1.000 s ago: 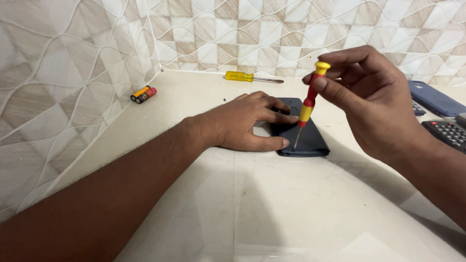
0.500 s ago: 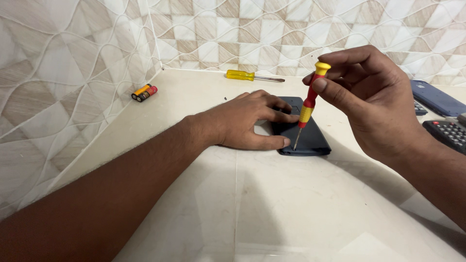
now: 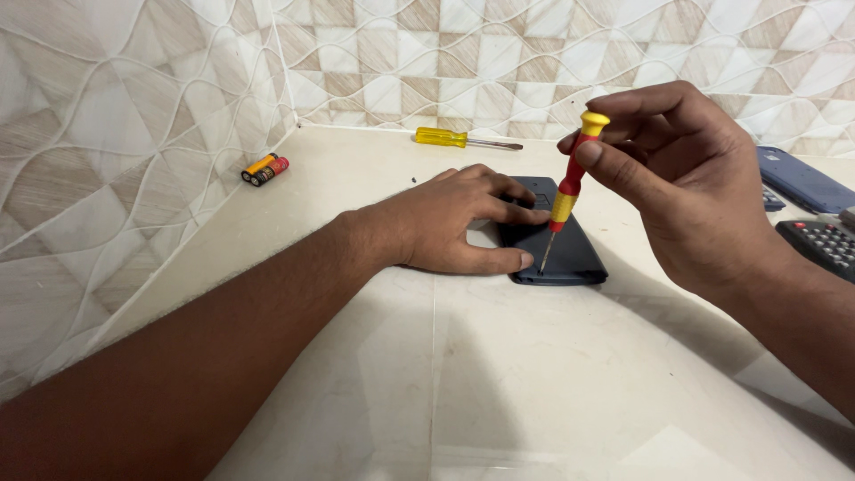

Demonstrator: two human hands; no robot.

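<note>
- Little had moved since the earlier frames; both hands kept their places, and the red-and-yellow screwdriver point(image 3: 567, 191) stayed upright with only a slight shift of the fingers about its cap.
- Left hand point(image 3: 454, 218) lay flat and spread on the pale surface point(image 3: 534, 374), its fingers pressed onto the near-left part of the dark flat device point(image 3: 563, 251); it gripped nothing, only pinned the device down.
- Right hand point(image 3: 681, 178) was closed narrowly about the screwdriver; the thumb and fingertips pinched the shaft near the top, with the forefinger by the yellow cap.
- Screwdriver tip touched the device near its 7 o'clock edge, just beside the left hand's thumb tip; the tool leaned slightly, top towards 1 o'clock.
- Device lay face-down on the surface at the middle of the view, at 3 o'clock from the left hand and 8 o'clock from the right.
- Yellow-handled screwdriver point(image 3: 456, 138) lay on its side at 11 o'clock from the device, close to the tiled wall point(image 3: 499, 53); well apart from both hands.
- Two batteries point(image 3: 265, 169) lay side by side at 10 o'clock from the left hand, near the wall's corner.
- Blue flat cover point(image 3: 802, 181) lay at 3 o'clock, behind the right hand; a dark keypad point(image 3: 824, 242) showed just below it at the frame's edge.
</note>
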